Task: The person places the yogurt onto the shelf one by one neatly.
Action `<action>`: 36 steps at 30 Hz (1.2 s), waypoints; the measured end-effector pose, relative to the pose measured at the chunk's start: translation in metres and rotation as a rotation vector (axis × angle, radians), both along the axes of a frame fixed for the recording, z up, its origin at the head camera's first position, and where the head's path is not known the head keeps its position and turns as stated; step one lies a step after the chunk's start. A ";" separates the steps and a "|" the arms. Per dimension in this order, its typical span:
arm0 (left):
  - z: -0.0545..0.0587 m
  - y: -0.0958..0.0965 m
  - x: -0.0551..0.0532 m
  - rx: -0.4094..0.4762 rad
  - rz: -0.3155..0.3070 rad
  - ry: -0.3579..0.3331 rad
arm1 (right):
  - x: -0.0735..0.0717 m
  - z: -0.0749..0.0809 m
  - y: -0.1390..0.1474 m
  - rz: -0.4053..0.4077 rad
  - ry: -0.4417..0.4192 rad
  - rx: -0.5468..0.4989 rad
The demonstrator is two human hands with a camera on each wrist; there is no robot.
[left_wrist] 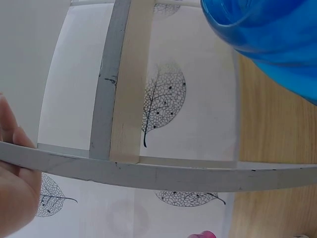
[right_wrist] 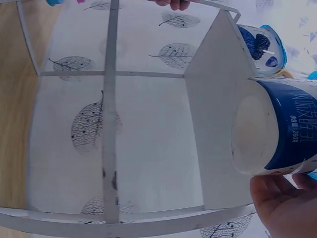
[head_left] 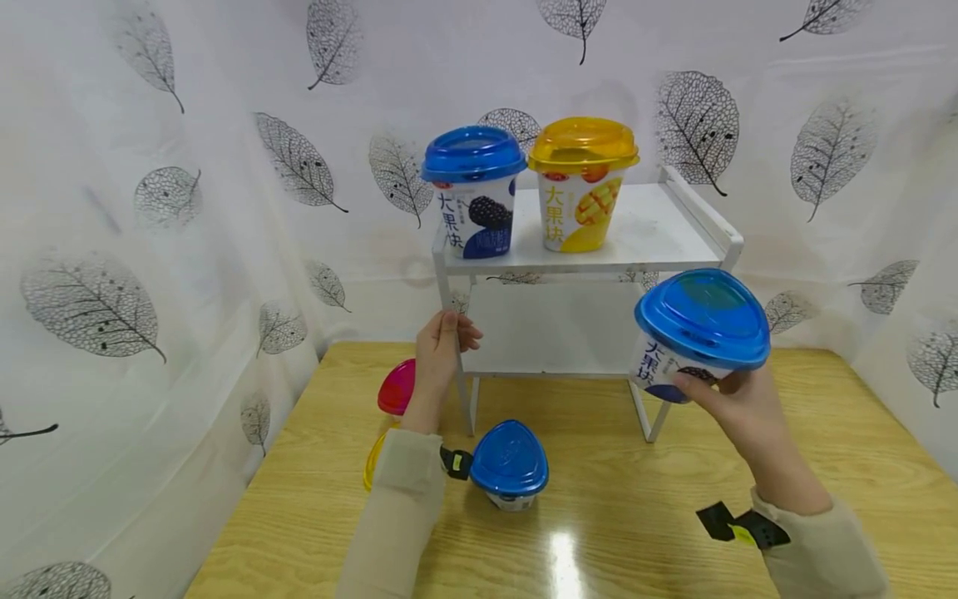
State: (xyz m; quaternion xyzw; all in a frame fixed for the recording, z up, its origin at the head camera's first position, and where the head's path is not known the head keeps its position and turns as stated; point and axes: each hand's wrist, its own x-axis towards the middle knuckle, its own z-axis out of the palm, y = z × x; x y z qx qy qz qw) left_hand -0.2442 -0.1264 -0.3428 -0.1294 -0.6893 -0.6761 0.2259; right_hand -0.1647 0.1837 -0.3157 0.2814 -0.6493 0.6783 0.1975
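My right hand (head_left: 748,416) grips a white yogurt cup with a blue lid (head_left: 703,320), slightly tilted, in front of the white shelf's right end. In the right wrist view the base of this cup (right_wrist: 255,129) shows beside the top board. My left hand (head_left: 441,353) holds the left front post of the white shelf (head_left: 554,266), its fingers partly behind the post (left_wrist: 148,176). On the top board stand a blue-lidded blackberry yogurt cup (head_left: 479,200) and a yellow-lidded mango one (head_left: 584,191), side by side at the left.
Another blue-lidded cup (head_left: 511,466) stands on the wooden table (head_left: 599,516) near the left forearm. A red-lidded cup (head_left: 397,387) and a yellow-lidded cup (head_left: 372,462) are partly hidden behind that arm. A leaf-print curtain (head_left: 224,249) surrounds the table.
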 end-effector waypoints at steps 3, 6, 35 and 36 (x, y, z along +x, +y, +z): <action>0.000 0.000 0.000 -0.001 0.003 -0.006 | -0.001 0.008 0.000 0.016 0.042 -0.025; -0.001 -0.001 -0.001 -0.003 0.003 -0.009 | -0.003 0.017 0.000 0.026 0.082 -0.039; -0.003 -0.001 -0.002 0.016 -0.011 0.019 | -0.041 0.083 0.006 -0.259 0.197 0.146; -0.003 -0.001 -0.002 0.020 -0.015 0.020 | -0.042 0.083 0.006 -0.298 0.210 0.180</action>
